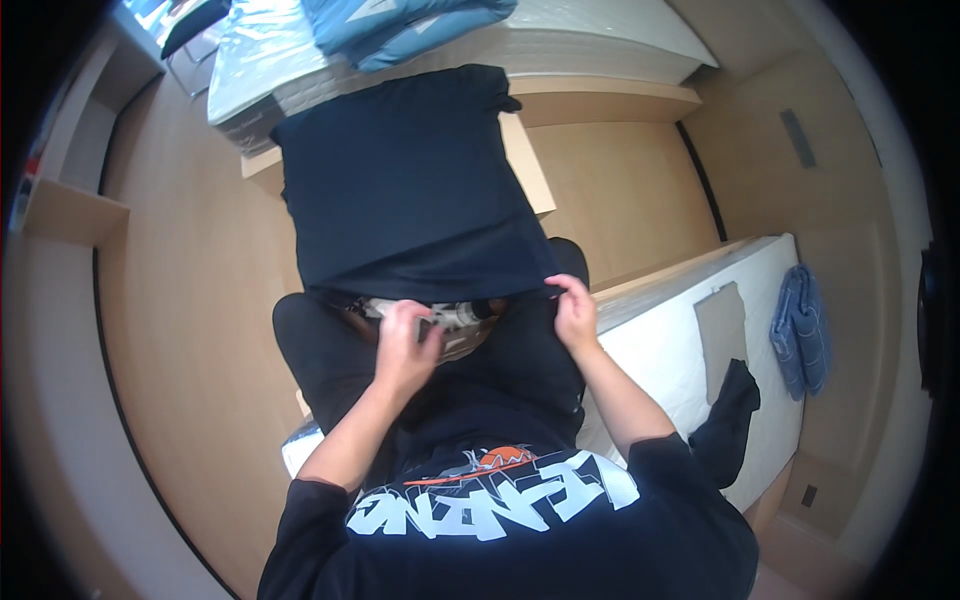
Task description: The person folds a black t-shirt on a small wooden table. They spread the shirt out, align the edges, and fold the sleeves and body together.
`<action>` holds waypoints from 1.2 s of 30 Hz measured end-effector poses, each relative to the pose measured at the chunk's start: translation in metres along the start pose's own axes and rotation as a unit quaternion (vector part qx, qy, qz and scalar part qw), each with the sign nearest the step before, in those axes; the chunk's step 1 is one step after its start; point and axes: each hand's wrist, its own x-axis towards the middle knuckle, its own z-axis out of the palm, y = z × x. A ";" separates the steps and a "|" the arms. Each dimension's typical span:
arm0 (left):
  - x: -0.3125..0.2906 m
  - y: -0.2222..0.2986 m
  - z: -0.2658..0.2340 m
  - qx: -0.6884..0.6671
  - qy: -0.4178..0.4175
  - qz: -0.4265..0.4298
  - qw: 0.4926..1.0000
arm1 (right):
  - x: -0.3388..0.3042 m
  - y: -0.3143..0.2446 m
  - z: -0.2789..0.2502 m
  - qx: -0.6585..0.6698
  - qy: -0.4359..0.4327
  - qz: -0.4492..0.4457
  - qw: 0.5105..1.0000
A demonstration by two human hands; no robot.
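Note:
A black shirt (pixel 410 180) is spread out in front of me, its far end resting on a bed's edge and its near hem above my knees. At the hem's right corner, my right hand (pixel 575 318) pinches the cloth between thumb and fingers. My left hand (pixel 405 350) is just below the middle of the hem, slightly blurred. Its fingers are bent and the thumb stands apart, with nothing visible between them. Several folds run across the shirt near the hem. Partly hidden under it, a grey-and-white shoe (pixel 458 316) shows between my legs.
A plastic-wrapped mattress (pixel 600 40) with blue folded bedding (pixel 410 25) is ahead. To my right, another mattress (pixel 640 370) carries a grey-brown sheet of material (pixel 720 330), a black cloth (pixel 728 430) and a folded blue cloth (pixel 800 330). Wooden floor (pixel 180 250) extends left.

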 end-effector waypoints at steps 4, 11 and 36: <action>0.027 0.048 0.027 -0.099 -0.088 0.081 0.988 | -0.018 -0.070 0.014 -0.062 -0.156 -0.159 0.973; 0.022 0.052 0.053 -0.207 -0.162 -0.101 0.960 | -0.041 -0.084 0.028 -0.009 -0.206 -0.124 0.971; 0.036 -0.051 -0.118 0.215 0.168 0.016 0.962 | 0.024 -0.186 -0.127 0.190 0.066 -0.364 0.910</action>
